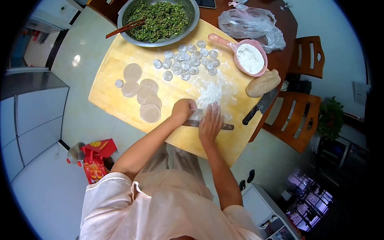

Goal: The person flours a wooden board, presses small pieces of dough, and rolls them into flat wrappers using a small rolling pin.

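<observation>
My left hand [183, 109] is closed at the near middle of the wooden board, its fingertips pinching the edge of a thin piece of dough [197, 115]. My right hand [211, 123] lies flat across a dark rolling pin [227, 127], palm pressing on it and fingers stretched forward. Part of the dough is hidden by the hands. Loose flour [211, 93] is spread just beyond my fingers. To the left, rolled dough rounds [150, 113] overlap on the board. Several small floured dough discs [185, 65] are grouped farther back.
A metal bowl of chopped green filling [158, 20] with chopsticks [126, 28] stands at the back. On the right are a pink scoop of flour [251, 59], a dough lump [263, 83], a knife [259, 107] and a plastic bag [252, 25]. The wooden board [108, 90] overhangs the table.
</observation>
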Action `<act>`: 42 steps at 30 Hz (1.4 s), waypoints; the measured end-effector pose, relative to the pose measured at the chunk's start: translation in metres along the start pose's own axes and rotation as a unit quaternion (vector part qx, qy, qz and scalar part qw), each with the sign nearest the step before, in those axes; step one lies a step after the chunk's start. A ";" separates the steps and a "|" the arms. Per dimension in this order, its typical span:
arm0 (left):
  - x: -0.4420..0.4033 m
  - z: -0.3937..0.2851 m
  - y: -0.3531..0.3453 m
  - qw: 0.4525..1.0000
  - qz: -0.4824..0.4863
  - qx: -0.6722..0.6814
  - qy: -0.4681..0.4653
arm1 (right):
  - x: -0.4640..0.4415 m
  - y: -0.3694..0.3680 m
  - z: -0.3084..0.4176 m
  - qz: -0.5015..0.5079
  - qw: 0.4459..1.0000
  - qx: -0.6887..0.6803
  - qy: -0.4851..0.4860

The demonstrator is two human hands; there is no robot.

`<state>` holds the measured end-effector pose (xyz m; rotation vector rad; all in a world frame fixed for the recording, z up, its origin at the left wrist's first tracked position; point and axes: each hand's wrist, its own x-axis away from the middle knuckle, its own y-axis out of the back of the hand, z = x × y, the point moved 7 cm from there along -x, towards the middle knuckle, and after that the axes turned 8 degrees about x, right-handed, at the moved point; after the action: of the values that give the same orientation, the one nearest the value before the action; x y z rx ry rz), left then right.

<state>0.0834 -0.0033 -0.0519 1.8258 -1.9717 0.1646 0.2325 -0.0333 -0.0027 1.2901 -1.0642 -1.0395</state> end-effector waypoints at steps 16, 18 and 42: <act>0.005 -0.030 0.004 0.989 -0.017 -0.129 -0.076 | -0.053 0.003 0.008 -0.019 0.999 -0.046 0.003; -0.008 -0.037 -0.009 0.967 -0.028 -0.241 -0.076 | -0.093 0.001 0.008 -0.023 0.998 -0.049 -0.014; -0.004 -0.003 0.021 0.998 -0.017 -0.057 0.012 | 0.020 -0.006 0.007 -0.016 1.000 -0.015 0.002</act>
<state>0.0639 0.0036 -0.0461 1.7753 -1.8938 0.0626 0.2301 -0.0542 -0.0083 1.2890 -1.0237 -1.0721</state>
